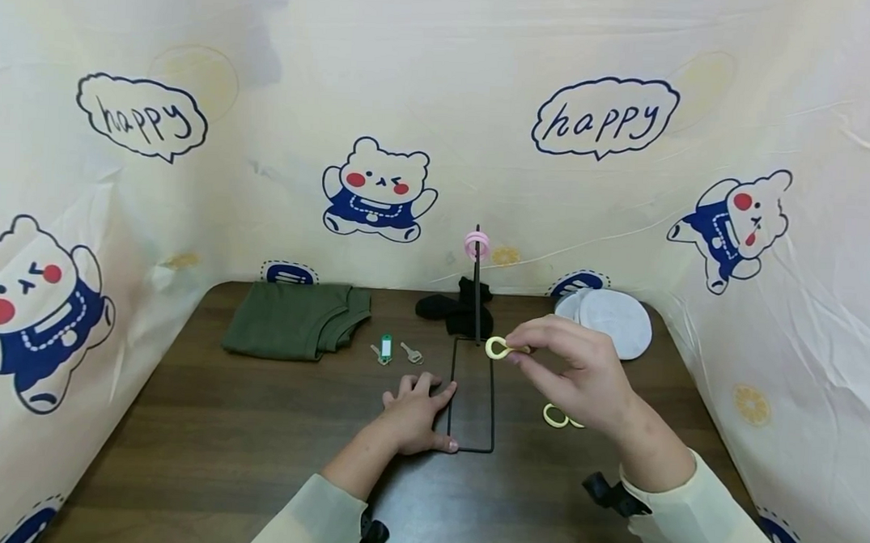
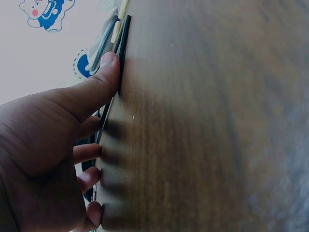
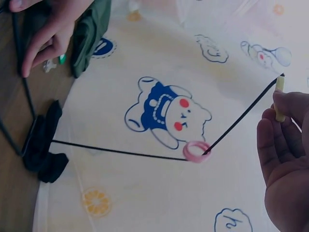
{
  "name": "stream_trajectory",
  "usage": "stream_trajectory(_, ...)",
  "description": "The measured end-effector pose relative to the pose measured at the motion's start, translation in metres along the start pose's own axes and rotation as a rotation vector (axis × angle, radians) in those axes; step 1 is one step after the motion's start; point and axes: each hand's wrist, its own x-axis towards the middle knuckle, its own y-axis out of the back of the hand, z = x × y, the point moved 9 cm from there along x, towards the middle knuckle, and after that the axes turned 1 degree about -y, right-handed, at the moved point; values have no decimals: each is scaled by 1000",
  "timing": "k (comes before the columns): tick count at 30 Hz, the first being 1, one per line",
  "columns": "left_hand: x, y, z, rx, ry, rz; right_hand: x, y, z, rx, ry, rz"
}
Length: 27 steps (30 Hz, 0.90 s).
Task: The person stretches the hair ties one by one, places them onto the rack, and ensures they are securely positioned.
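A black wire stand has a flat rectangular base [image 1: 493, 404] on the table and an upright rod [image 1: 477, 298] that bends into a long arm. Pink rings [image 3: 197, 152] hang at the bend. My right hand [image 1: 572, 371] pinches a small yellow ring [image 1: 496, 349] between thumb and fingertips. In the right wrist view that ring overlaps the free tip of the arm [image 3: 256, 102]. My left hand [image 1: 416, 416] rests spread at the base's left side, thumb [image 2: 110, 63] pressed along the wire at its near corner. More yellow rings [image 1: 555, 416] lie on the table beneath my right hand.
Behind the stand lie black socks [image 1: 441, 307]. A folded green cloth [image 1: 294, 322] is at the back left, with keys [image 1: 413, 353] and a green tag [image 1: 385, 348] beside it. White round pads [image 1: 618, 324] sit at the back right. A printed curtain [image 1: 443, 77] surrounds the table.
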Motion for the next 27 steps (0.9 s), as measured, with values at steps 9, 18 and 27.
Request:
stream_trajectory(9, 0, 0, 0, -11, 2, 6, 15, -3, -14, 34, 54, 25)
stream_trajectory(18, -1, 0, 0, -18, 4, 1, 20, -9, -16, 32, 86, 14)
stream_trajectory(27, 0, 0, -1, -17, 4, 4, 22, -13, -1, -57, 24, 6)
